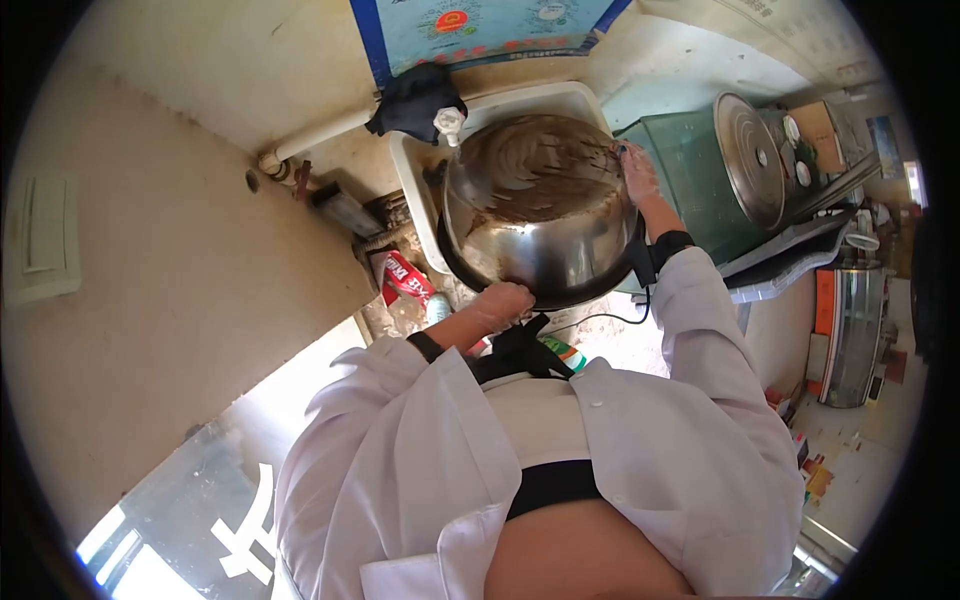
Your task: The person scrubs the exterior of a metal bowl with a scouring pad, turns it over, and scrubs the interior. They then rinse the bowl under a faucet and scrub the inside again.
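A steel bowl point(540, 205) is held tilted over the white sink point(575, 98), gripped underneath by the left hand point(503, 303), its far rim clasped by the right hand point(637, 172).

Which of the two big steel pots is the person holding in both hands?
The open steel pot, tilted over the white sink, with the left hand and right hand on its rim. The lidded pot stands untouched on the right.

The large round stainless-steel bowl point(540, 205) hides most of the white plastic sink basin point(412, 170) beneath it. The right hand point(637, 172) is blurred, its fingers' grip unclear. The blue-bordered wall poster point(480, 30) is cut off at the top edge, its print too small to read.
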A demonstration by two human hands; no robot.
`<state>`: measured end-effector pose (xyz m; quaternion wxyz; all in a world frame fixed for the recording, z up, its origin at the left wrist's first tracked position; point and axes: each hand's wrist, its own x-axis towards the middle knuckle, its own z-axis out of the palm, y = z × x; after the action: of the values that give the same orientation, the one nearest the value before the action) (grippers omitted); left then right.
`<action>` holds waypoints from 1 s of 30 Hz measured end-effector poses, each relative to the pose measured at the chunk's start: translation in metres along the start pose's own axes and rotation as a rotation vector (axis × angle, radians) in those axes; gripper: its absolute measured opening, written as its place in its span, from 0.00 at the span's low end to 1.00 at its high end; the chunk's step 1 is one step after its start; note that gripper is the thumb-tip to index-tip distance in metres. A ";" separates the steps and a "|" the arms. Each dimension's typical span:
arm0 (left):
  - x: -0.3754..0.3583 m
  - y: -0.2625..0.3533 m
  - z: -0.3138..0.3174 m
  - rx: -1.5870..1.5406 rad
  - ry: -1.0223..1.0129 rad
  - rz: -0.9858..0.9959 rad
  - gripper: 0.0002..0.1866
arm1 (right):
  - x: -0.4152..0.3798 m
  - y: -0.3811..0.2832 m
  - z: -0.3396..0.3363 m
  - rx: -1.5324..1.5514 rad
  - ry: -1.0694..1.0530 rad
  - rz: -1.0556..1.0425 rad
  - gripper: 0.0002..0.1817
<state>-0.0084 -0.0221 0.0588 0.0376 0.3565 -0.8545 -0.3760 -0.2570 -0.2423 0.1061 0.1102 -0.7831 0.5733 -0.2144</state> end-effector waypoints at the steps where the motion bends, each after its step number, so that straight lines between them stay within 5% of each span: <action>1: 0.001 0.001 0.000 -0.005 0.003 -0.007 0.12 | 0.002 0.002 0.001 -0.058 0.019 -0.021 0.15; 5: -0.012 -0.014 0.004 -0.125 0.193 0.072 0.11 | -0.002 -0.020 -0.008 -0.287 -0.063 -0.017 0.14; 12: -0.061 -0.102 0.005 0.055 0.234 -0.147 0.20 | -0.065 -0.123 -0.014 -0.171 -0.074 -0.227 0.13; 16: -0.057 -0.135 0.022 0.153 0.274 -0.057 0.19 | -0.075 -0.153 0.002 -0.154 -0.017 -0.256 0.12; 24: -0.052 -0.108 0.010 0.202 0.168 -0.015 0.14 | -0.066 -0.152 -0.004 -0.135 0.034 -0.260 0.11; 30: -0.031 -0.038 0.016 0.099 0.188 -0.044 0.15 | -0.038 -0.093 -0.016 0.009 -0.044 -0.294 0.11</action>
<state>0.0315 -0.0097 0.0285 0.0915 0.4102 -0.8567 -0.2991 -0.1953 -0.1755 0.1511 0.0934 -0.8625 0.4491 -0.2136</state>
